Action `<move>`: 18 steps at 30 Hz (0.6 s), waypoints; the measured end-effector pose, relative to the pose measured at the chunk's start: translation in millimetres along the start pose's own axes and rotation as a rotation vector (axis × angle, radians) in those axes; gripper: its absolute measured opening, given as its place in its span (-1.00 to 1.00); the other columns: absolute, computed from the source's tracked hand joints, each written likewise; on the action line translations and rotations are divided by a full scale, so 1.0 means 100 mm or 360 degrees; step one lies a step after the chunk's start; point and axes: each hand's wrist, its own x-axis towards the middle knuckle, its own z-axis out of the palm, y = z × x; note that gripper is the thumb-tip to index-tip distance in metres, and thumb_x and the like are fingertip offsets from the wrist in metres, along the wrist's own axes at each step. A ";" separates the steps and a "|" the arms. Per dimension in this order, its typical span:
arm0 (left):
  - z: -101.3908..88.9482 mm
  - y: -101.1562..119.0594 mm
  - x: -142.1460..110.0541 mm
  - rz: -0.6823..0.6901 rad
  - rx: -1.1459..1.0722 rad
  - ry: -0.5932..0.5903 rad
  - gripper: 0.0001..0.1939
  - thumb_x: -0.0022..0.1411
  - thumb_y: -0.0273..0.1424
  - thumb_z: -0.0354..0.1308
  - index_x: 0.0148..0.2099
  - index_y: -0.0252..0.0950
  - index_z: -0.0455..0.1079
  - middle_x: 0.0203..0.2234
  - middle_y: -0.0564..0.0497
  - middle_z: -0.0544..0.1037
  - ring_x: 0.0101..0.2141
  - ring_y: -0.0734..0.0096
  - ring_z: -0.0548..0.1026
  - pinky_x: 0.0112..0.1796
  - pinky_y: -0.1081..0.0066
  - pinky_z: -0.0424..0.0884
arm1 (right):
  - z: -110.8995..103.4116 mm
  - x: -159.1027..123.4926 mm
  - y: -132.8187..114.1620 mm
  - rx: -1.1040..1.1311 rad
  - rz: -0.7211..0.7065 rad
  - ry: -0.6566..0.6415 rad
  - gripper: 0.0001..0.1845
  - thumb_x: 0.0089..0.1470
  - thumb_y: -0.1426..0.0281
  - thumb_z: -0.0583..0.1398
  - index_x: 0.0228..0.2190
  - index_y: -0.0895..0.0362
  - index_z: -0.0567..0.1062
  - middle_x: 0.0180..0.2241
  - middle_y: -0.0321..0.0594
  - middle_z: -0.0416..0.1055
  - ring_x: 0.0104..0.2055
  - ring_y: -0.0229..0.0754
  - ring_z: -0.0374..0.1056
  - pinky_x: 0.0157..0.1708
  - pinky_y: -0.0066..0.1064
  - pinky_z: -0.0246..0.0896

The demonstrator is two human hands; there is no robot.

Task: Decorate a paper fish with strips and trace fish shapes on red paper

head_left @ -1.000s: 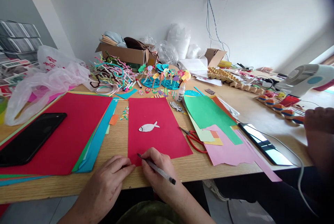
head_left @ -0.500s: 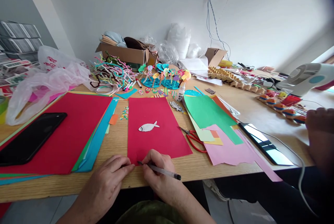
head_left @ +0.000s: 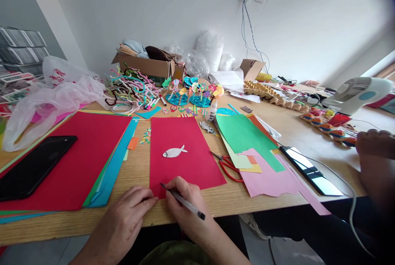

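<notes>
A gel pen (head_left: 187,203) with a clear barrel and black end is pinched in my right hand (head_left: 185,201). Its tip is at the lower left part of a red paper sheet (head_left: 197,170); any mark there is too small to make out. My left hand (head_left: 129,211) is closed, its thumb and forefinger together at the sheet's near left corner, pressing on it. A white paper fish (head_left: 174,151) with a drawn eye and gill line lies on the sheet. Red-handled scissors (head_left: 230,168) lie at the sheet's right side.
At left, a black phone (head_left: 33,170) lies on stacked coloured paper (head_left: 101,149). Green paper (head_left: 247,133) and pink paper (head_left: 265,178) overlap on the right, beside another phone (head_left: 308,170). A glue bottle (head_left: 212,111) stands behind. Another person's hand (head_left: 375,154) is at far right.
The pen tip has shifted slightly up and left on the red sheet, and the pen's back end has tipped lower. My left hand stays at the corner. The whole view has shifted slightly.
</notes>
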 end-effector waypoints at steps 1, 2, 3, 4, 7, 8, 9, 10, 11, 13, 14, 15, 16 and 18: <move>0.00 0.00 0.00 0.0003 0.0001 -0.0002 -0.51 0.09 -0.70 -0.17 -0.05 -0.21 0.37 -0.21 0.01 0.46 -0.16 0.41 0.40 -0.13 0.45 0.38 | 0.00 0.00 0.00 -0.0009 -0.0006 -0.0003 -0.91 -0.01 0.49 0.06 -0.47 0.13 0.36 -0.62 -0.38 0.28 -0.60 -0.35 0.18 -0.54 -0.56 0.03; -0.01 0.00 0.01 0.0006 0.0000 -0.0004 -0.52 0.10 -0.69 -0.17 -0.05 -0.21 0.37 -0.21 0.01 0.46 -0.16 0.41 0.41 -0.13 0.45 0.38 | 0.00 -0.01 0.00 -0.0020 -0.0011 -0.0003 -0.91 -0.02 0.50 0.06 -0.47 0.13 0.35 -0.62 -0.39 0.27 -0.60 -0.35 0.17 -0.54 -0.56 0.03; -0.01 0.00 0.01 0.0007 -0.0001 -0.0003 -0.52 0.10 -0.69 -0.17 -0.04 -0.21 0.37 -0.21 0.01 0.46 -0.16 0.41 0.41 -0.13 0.45 0.38 | 0.00 -0.01 0.00 -0.0031 -0.0017 0.0002 -0.91 -0.02 0.50 0.06 -0.47 0.12 0.35 -0.63 -0.39 0.26 -0.61 -0.35 0.16 -0.55 -0.56 0.02; -0.01 0.00 0.01 0.0012 -0.0002 0.0000 -0.52 0.11 -0.68 -0.17 -0.04 -0.21 0.37 -0.21 0.01 0.46 -0.16 0.41 0.41 -0.13 0.45 0.39 | -0.01 -0.02 0.00 -0.0042 -0.0025 0.0010 -0.91 -0.04 0.51 0.06 -0.47 0.12 0.34 -0.63 -0.40 0.25 -0.61 -0.35 0.16 -0.55 -0.56 0.01; 0.00 0.00 0.01 0.0019 -0.0006 0.0025 -0.51 0.10 -0.68 -0.16 -0.04 -0.20 0.37 -0.23 0.01 0.47 -0.18 0.42 0.42 -0.16 0.46 0.40 | -0.03 -0.05 0.00 -0.0065 -0.0056 0.0024 -0.91 -0.07 0.53 0.06 -0.50 0.11 0.32 -0.64 -0.42 0.22 -0.61 -0.36 0.13 -0.56 -0.56 -0.02; 0.00 0.00 0.01 0.0013 -0.0005 0.0030 -0.51 0.10 -0.68 -0.16 -0.04 -0.20 0.37 -0.24 0.01 0.47 -0.19 0.42 0.43 -0.16 0.46 0.41 | -0.04 -0.05 0.00 -0.0066 -0.0061 0.0013 -0.91 -0.08 0.53 0.06 -0.51 0.11 0.32 -0.65 -0.43 0.21 -0.62 -0.36 0.11 -0.56 -0.56 -0.04; 0.00 0.00 0.01 0.0006 -0.0006 0.0030 -0.51 0.09 -0.69 -0.16 -0.04 -0.20 0.38 -0.24 0.01 0.47 -0.20 0.41 0.43 -0.17 0.46 0.41 | -0.05 -0.06 -0.01 -0.0064 -0.0061 -0.0005 -0.91 -0.09 0.53 0.06 -0.52 0.11 0.31 -0.65 -0.43 0.19 -0.62 -0.36 0.10 -0.57 -0.56 -0.04; 0.00 0.01 0.01 -0.0005 -0.0007 0.0025 -0.51 0.10 -0.69 -0.16 -0.04 -0.20 0.38 -0.24 0.01 0.48 -0.20 0.41 0.43 -0.17 0.45 0.42 | -0.06 -0.06 -0.02 -0.0061 -0.0060 -0.0024 -0.90 -0.09 0.53 0.05 -0.53 0.11 0.31 -0.66 -0.43 0.18 -0.63 -0.36 0.10 -0.57 -0.55 -0.05; 0.00 0.01 0.01 -0.0017 -0.0009 0.0020 -0.52 0.10 -0.69 -0.16 -0.05 -0.20 0.39 -0.25 0.00 0.48 -0.20 0.41 0.44 -0.17 0.44 0.42 | -0.07 -0.06 -0.04 -0.0058 -0.0059 -0.0037 -0.90 -0.09 0.53 0.05 -0.53 0.11 0.31 -0.66 -0.43 0.17 -0.63 -0.36 0.09 -0.58 -0.55 -0.05; -0.01 0.01 0.02 -0.0018 -0.0015 0.0020 -0.53 0.10 -0.68 -0.16 -0.08 -0.21 0.40 -0.25 0.00 0.48 -0.21 0.41 0.44 -0.17 0.44 0.43 | -0.09 -0.06 -0.05 -0.0057 -0.0058 -0.0040 -0.90 -0.10 0.53 0.04 -0.55 0.11 0.30 -0.66 -0.43 0.17 -0.62 -0.36 0.09 -0.57 -0.55 -0.05; -0.01 0.02 0.03 -0.0009 -0.0018 0.0023 -0.54 0.10 -0.68 -0.16 -0.08 -0.22 0.40 -0.26 0.00 0.49 -0.21 0.41 0.44 -0.18 0.45 0.43 | -0.10 -0.06 -0.06 -0.0054 -0.0054 -0.0044 -0.89 -0.10 0.53 0.04 -0.56 0.11 0.30 -0.66 -0.42 0.17 -0.62 -0.36 0.09 -0.57 -0.55 -0.05; -0.02 0.02 0.03 0.0002 -0.0020 0.0026 -0.54 0.10 -0.68 -0.15 -0.08 -0.22 0.40 -0.26 0.00 0.49 -0.22 0.41 0.45 -0.19 0.45 0.43 | -0.10 -0.06 -0.06 -0.0046 -0.0048 -0.0049 -0.89 -0.11 0.53 0.04 -0.56 0.11 0.30 -0.67 -0.43 0.16 -0.62 -0.36 0.09 -0.58 -0.56 -0.06; -0.02 0.02 0.03 0.0010 -0.0021 0.0032 -0.54 0.10 -0.68 -0.15 -0.08 -0.22 0.40 -0.27 0.00 0.49 -0.22 0.41 0.45 -0.19 0.45 0.44 | -0.10 -0.06 -0.06 -0.0028 -0.0036 -0.0053 -0.89 -0.11 0.53 0.04 -0.56 0.11 0.30 -0.67 -0.43 0.16 -0.63 -0.36 0.08 -0.59 -0.56 -0.06; -0.02 0.02 0.04 0.0015 -0.0022 0.0031 -0.51 0.08 -0.69 -0.16 -0.05 -0.21 0.39 -0.26 0.00 0.49 -0.22 0.41 0.44 -0.19 0.45 0.43 | -0.10 -0.06 -0.05 0.0018 -0.0017 -0.0034 -0.90 -0.09 0.53 0.05 -0.55 0.11 0.31 -0.68 -0.44 0.15 -0.64 -0.36 0.07 -0.60 -0.57 -0.06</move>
